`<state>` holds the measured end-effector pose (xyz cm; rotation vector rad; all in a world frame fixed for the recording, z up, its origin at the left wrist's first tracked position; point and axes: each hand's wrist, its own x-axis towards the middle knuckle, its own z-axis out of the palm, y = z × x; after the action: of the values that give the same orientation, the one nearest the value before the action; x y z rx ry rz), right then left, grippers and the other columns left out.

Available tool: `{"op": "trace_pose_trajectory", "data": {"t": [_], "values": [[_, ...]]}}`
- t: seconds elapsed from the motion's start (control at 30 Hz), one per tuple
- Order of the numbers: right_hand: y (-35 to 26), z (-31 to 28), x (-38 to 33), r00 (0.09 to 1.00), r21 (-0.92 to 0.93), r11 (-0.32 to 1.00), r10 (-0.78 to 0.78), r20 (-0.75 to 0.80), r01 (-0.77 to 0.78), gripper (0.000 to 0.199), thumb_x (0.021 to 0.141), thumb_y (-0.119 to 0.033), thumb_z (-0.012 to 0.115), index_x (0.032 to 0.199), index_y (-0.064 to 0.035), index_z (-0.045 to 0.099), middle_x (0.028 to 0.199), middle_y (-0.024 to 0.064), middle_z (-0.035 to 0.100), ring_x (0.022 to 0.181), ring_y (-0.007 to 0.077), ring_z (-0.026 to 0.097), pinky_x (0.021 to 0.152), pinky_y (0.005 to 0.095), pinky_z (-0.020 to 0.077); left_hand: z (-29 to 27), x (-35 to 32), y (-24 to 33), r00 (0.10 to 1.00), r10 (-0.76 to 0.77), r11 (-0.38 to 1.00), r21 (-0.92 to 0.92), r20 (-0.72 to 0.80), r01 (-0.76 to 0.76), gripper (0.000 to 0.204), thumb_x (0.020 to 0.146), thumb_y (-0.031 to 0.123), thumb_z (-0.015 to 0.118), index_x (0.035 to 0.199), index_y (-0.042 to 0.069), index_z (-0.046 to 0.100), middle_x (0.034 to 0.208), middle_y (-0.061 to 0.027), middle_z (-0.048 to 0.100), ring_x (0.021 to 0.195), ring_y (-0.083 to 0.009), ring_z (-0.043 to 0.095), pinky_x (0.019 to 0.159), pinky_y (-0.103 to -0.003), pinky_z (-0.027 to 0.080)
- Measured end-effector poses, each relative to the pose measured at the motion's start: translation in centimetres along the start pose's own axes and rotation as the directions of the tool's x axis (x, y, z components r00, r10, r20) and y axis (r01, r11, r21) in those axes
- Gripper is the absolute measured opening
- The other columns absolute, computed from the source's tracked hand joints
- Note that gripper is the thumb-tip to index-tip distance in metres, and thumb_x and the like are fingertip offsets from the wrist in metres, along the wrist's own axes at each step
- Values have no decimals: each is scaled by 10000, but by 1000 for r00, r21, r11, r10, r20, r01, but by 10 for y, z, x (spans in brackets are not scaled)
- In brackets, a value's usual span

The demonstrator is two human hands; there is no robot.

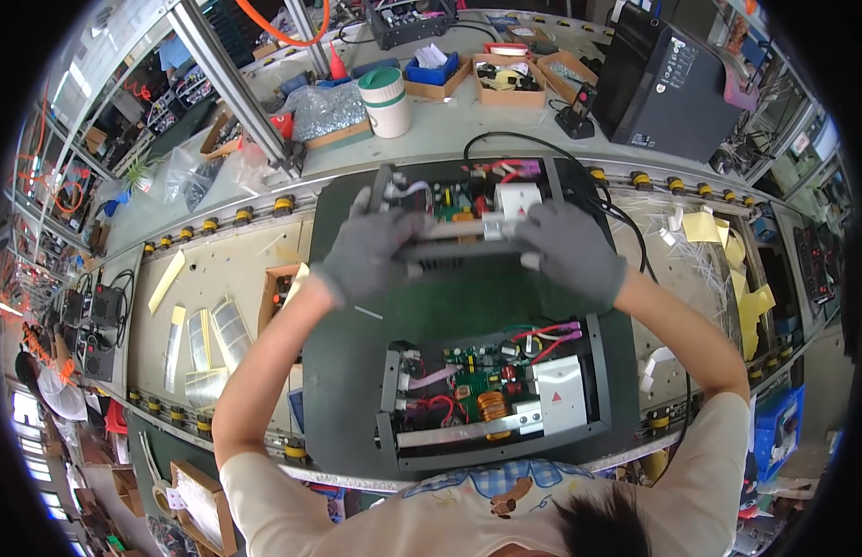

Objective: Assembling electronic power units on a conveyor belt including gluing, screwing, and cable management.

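Two open-topped electronic units with dark metal frames sit on a dark green work board (347, 343). The far unit (468, 200) shows a circuit board, a white cover plate and a metal strip along its near side. Grey-gloved, my left hand (380, 241) is closed around the left of its near edge. My right hand (575, 251), also gloved, grips the right end of that edge; both hands are slightly blurred. Nearer to me, the second unit (491, 385) lies untouched, with a green board, copper coil (493, 414), red wires and white plate (561, 395).
Roller tracks (254, 215) run behind the board. On the bench beyond stand a white-green cup (384, 102), small-part boxes (508, 82) and a large black case (667, 84). A black cable (642, 246) loops at the right. Yellow paper scraps (705, 227) and foil strips (228, 330) lie sideways.
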<state>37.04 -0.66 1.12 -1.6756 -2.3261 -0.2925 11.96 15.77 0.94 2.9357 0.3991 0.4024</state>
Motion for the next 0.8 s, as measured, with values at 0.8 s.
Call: {"op": "trace_pose_trajectory", "data": {"t": [0.8], "values": [[-84,-151,-203,642,286,749,661,-389,-598,286,917,-214,535,1050,23,622,868,119,621,799,171,595,739,277,462,24,83,30,857,-226,974,131,462,187,289,801,232,558,1040,89,636,1075,-159,614,1043,-313,575,882,-387,463]]}}
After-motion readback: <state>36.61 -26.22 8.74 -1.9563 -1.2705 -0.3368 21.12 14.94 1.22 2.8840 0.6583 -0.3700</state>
